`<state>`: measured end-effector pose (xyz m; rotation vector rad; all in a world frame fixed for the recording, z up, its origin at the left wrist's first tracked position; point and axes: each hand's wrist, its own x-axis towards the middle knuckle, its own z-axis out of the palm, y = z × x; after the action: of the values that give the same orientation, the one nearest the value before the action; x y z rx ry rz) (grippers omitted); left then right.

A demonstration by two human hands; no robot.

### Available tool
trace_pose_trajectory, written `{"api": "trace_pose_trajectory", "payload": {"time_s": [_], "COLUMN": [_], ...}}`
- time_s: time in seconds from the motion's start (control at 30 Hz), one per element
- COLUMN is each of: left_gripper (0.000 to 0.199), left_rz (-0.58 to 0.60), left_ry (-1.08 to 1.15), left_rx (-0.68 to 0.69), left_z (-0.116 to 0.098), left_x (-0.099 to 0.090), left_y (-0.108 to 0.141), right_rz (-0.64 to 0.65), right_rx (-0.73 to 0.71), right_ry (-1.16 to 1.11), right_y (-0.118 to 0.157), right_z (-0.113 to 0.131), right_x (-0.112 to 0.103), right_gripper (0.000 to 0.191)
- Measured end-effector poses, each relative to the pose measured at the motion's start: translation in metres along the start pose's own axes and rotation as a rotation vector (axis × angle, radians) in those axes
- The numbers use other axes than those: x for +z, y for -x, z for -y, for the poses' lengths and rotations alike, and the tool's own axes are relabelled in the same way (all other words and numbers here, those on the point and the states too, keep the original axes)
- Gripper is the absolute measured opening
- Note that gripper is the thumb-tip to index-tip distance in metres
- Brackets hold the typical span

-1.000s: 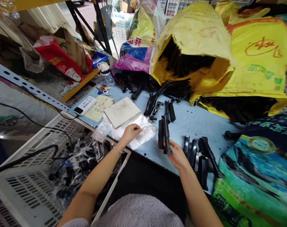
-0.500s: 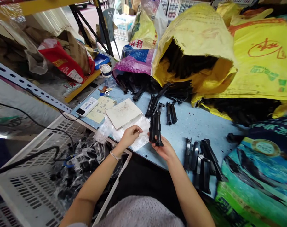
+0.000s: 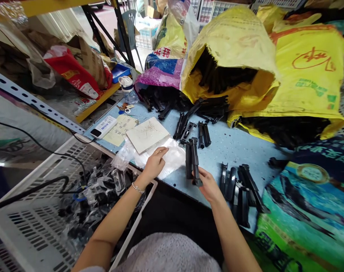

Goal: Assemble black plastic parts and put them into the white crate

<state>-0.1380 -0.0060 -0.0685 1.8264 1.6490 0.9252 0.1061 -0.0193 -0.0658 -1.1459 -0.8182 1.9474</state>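
Note:
My right hand holds black plastic parts upright over the front of the blue table. To its left, my left hand rests at clear plastic bags, its fingers bent toward the thumb; whether it pinches a bag edge is too small to tell. A white board lies on the bags just beyond. More black parts lie behind the held ones, and another group of black parts lies right of my right hand.
Yellow sacks of black parts stand at the back. A white crate with bagged parts is at the lower left. A bottle, a white device and a note lie back left. A blue-green sack stands right.
My right hand has moved slightly right with the black parts. My left hand's fingers have shifted a little over the bags. The view has turned slightly.

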Motion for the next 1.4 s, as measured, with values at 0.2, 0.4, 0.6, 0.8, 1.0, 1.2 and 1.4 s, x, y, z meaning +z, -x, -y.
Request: {"api": "trace_pose_trajectory", "payload": {"time_s": [0.2, 0.4, 0.6, 0.8, 1.0, 1.2, 1.4], "left_gripper": [0.072, 0.079, 0.060, 0.046, 0.062, 0.057, 0.018], "left_rz": [0.059, 0.372, 0.211, -0.281, -0.083, 0.203, 0.380], "left_ry": [0.004, 0.037, -0.013, -0.143, 0.130, 0.081, -0.019], "left_rx": [0.126, 0.344, 0.346, 0.366, 0.313, 0.177, -0.112], "left_z": [-0.015, -0.058, -0.054, -0.040, -0.056, -0.069, -0.036], "left_x": [0.001, -0.005, -0.031, -0.024, 0.003, -0.007, -0.116], "left_y": [0.019, 0.069, 0.098, 0.104, 0.102, 0.091, 0.147], "right_rz": [0.236, 0.122, 0.303, 0.185, -0.068, -0.093, 0.235], "right_rx": [0.311, 0.022, 0.106, 0.174, -0.202, -0.390, -0.403], "right_ry": [-0.084, 0.084, -0.018, -0.434, 0.065, 0.586, 1.084], "right_y": [0.012, 0.006, 0.038, 0.034, 0.032, 0.047, 0.073], "right_z": [-0.022, -0.022, -0.026, -0.037, -0.039, -0.026, 0.027], "right_x": [0.006, 0.030, 0.051, 0.048, 0.052, 0.055, -0.002], "right_gripper": [0.029, 0.021, 0.022, 0.035, 0.060, 0.032, 0.034]}}
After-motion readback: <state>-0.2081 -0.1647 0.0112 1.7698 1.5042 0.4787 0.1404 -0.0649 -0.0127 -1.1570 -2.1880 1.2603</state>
